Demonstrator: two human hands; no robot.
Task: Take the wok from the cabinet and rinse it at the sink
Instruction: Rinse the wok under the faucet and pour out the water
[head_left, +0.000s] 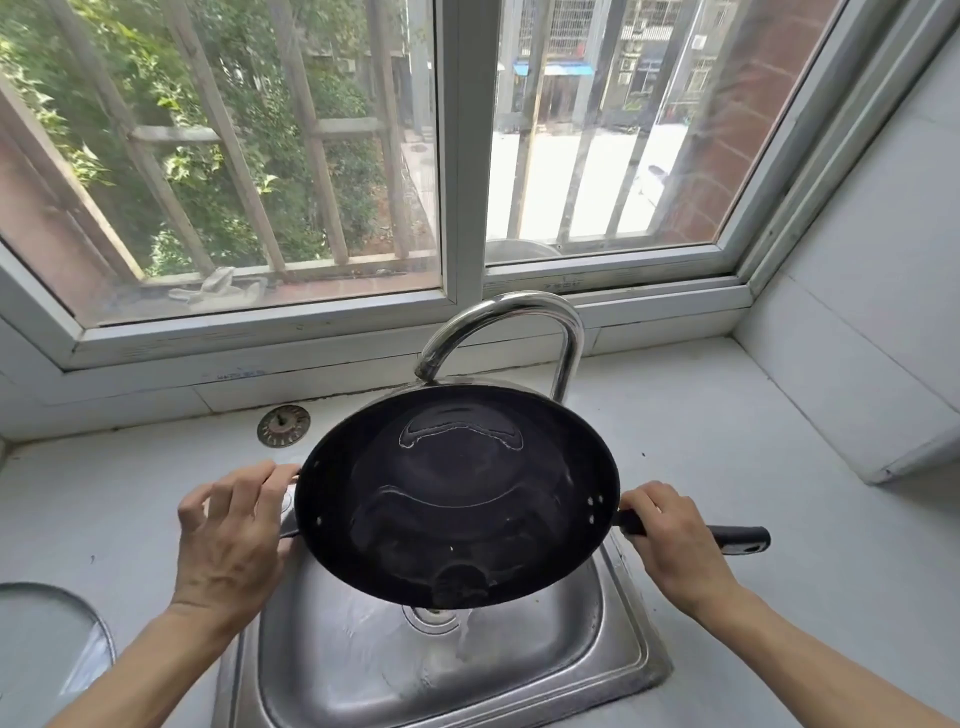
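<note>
A black wok (457, 493) is held over the steel sink (613, 649), tilted toward me, with a little water pooled inside and some running off its near rim into the basin. My right hand (675, 545) grips the wok's long black handle (743, 538). My left hand (228, 540) holds the small side handle at the wok's left rim, fingers curled around its edge. The curved chrome faucet (519, 332) arches just behind the wok, its spout above the far rim.
A round metal sink strainer (283, 426) lies on the white counter behind the sink at left. A glass lid (47, 644) sits at the counter's left front. A window with bars runs along the back; a tiled wall closes the right side.
</note>
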